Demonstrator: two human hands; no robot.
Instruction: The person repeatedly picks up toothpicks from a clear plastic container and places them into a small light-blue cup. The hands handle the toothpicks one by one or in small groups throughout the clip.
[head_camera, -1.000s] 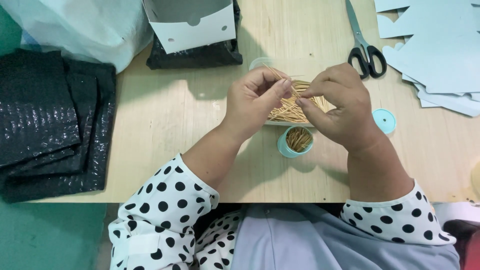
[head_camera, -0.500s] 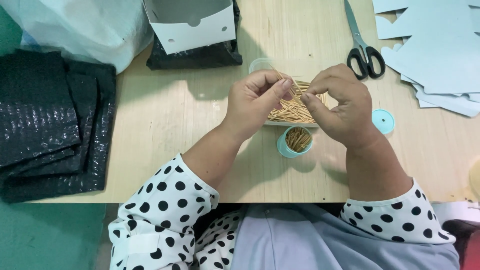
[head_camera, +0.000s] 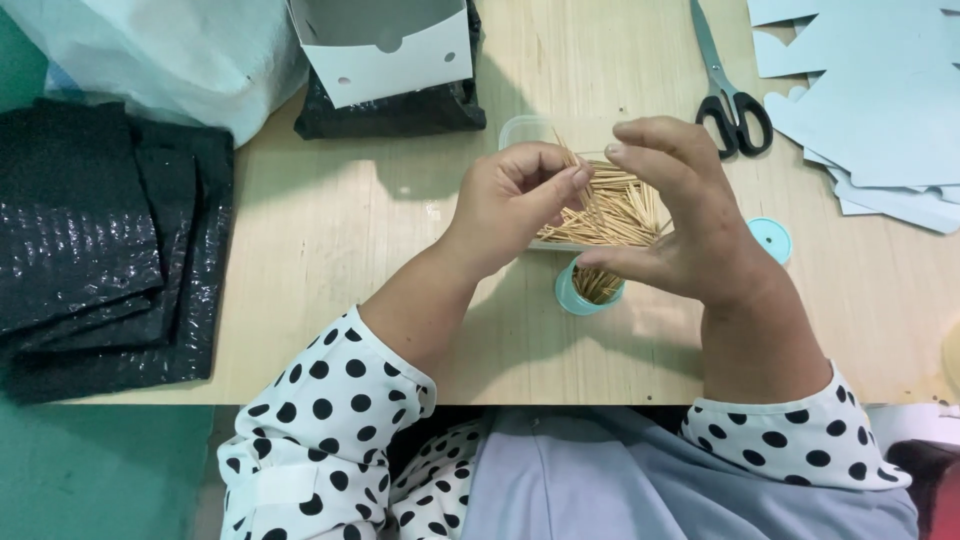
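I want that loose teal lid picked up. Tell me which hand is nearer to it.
Right. The right hand is just beside the teal lid, which lies on the table by its outer edge. The left hand is farther off, across the pile of toothpicks.

An open white cardboard box (head_camera: 385, 50) stands at the table's far edge on a black bag (head_camera: 400, 110).

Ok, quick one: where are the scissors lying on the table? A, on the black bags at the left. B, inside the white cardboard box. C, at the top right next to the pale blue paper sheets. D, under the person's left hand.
C: the black-handled scissors lie on the wooden table at top right, beside the pale blue paper sheets, away from both hands.
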